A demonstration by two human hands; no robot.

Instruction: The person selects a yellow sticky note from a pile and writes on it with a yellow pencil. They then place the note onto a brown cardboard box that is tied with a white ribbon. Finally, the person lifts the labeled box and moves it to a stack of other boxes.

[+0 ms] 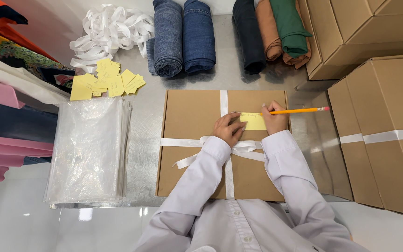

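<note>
1. pencil point(299, 111) sits pinched in my right hand point(274, 119), its long axis running nearly level toward the tabletop's right edge, eraser end outward, tip down on the yellow sticky note point(253, 122).
2. note lies on the lid of the flat cardboard box point(187, 140), just right of the white ribbon point(224, 102) that crosses the box, toward the box's far edge; the box rests at the tabletop's near edge, centred before me.
3. left hand point(227, 129) is spread flat, fingers pressing the note's left edge, holding nothing; it touches the note from the left while my right hand works from the right, so both are equally close.
4. both forearms come up from the near edge and converge over the ribbon bow.
5. loose sticky notes point(103, 79) and clear bags point(89, 149) lie toward the left edge; rolled jeans point(183, 37) at the far edge.
</note>
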